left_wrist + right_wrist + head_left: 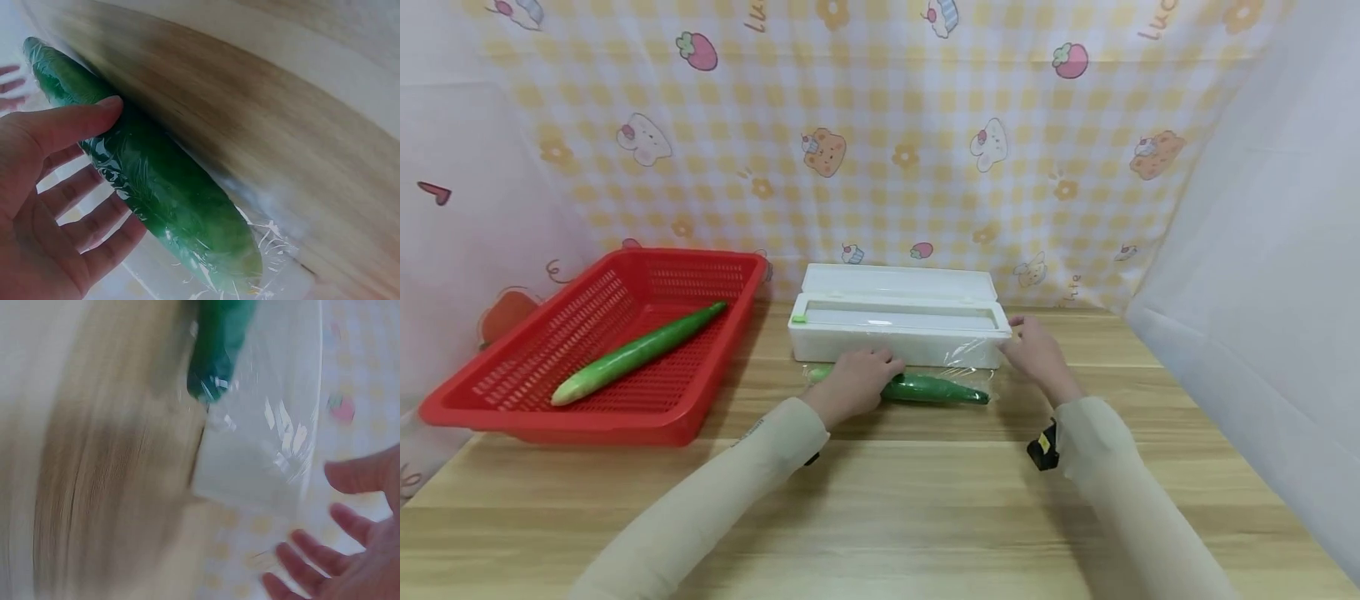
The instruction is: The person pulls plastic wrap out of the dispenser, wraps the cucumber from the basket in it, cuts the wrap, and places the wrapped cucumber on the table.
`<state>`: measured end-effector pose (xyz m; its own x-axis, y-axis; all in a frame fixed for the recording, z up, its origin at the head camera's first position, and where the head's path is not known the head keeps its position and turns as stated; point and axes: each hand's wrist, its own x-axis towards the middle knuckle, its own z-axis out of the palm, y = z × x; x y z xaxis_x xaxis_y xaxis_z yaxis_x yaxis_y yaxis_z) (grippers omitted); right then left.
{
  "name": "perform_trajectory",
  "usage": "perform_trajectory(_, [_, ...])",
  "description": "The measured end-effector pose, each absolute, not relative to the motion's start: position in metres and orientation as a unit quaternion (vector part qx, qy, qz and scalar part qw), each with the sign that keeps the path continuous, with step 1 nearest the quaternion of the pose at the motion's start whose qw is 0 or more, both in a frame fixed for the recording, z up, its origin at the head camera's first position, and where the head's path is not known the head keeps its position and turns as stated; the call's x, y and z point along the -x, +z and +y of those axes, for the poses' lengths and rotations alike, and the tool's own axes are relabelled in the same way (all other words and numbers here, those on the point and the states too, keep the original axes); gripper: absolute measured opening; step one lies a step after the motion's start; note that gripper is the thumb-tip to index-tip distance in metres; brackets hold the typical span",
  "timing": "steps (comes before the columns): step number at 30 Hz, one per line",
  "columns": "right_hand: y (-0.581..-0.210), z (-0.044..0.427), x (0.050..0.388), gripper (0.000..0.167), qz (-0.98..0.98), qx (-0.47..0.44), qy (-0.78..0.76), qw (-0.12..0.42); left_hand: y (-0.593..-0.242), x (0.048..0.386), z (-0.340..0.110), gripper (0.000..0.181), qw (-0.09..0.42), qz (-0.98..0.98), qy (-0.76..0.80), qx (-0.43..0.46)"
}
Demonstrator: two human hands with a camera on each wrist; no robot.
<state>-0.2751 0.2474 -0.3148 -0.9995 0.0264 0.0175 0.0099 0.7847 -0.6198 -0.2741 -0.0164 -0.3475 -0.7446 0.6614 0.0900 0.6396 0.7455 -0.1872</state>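
A green cucumber (pixel 936 389) wrapped in clear cling film lies in front of a white cling film dispenser box (pixel 895 343). My left hand (pixel 856 385) holds it near its middle, thumb on one side and fingers on the other, as the left wrist view shows on the cucumber (pixel 172 178). Clear film (pixel 284 434) spans from the cucumber onto the box's front. Beside the box's right end is my right hand (pixel 1037 354); in the right wrist view its fingers are spread and hold nothing. The box's lid (pixel 898 282) stands raised at the back.
A red plastic basket (pixel 602 427) stands on the left with another cucumber (pixel 632 357) in it. A green slider (pixel 800 319) sits at the dispenser's left end. Behind the wooden table (pixel 925 508) hangs a yellow checked cloth (pixel 895 192).
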Motion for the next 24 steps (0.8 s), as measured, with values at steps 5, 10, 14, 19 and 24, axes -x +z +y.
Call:
perform_trajectory(5, [-0.311,0.212,0.255,0.024,-0.96,-0.12,0.249,0.05,-0.347,0.269,-0.02,0.042,0.057,-0.933,0.065,0.348])
perform_trajectory(10, [-0.318,0.178,0.235,0.019,-0.961,-0.239,0.135,-0.013,-0.345,0.266,-0.021,0.042,0.048,-0.932,0.051,0.355])
perform_trajectory(14, [-0.328,0.169,0.231,0.031,-0.967,-0.245,0.073,-0.01,-0.342,0.264,-0.021,0.034,0.042,-0.928,0.037,0.368])
perform_trajectory(19, [-0.334,0.165,0.234,0.038,-0.97,-0.236,0.051,-0.021,-0.338,0.261,-0.022,0.028,0.014,-0.929,0.009,0.369])
perform_trajectory(24, [-0.335,0.161,0.234,0.037,-0.973,-0.222,0.032,-0.043,-0.333,0.261,-0.024,0.035,-0.032,-0.938,-0.033,0.344])
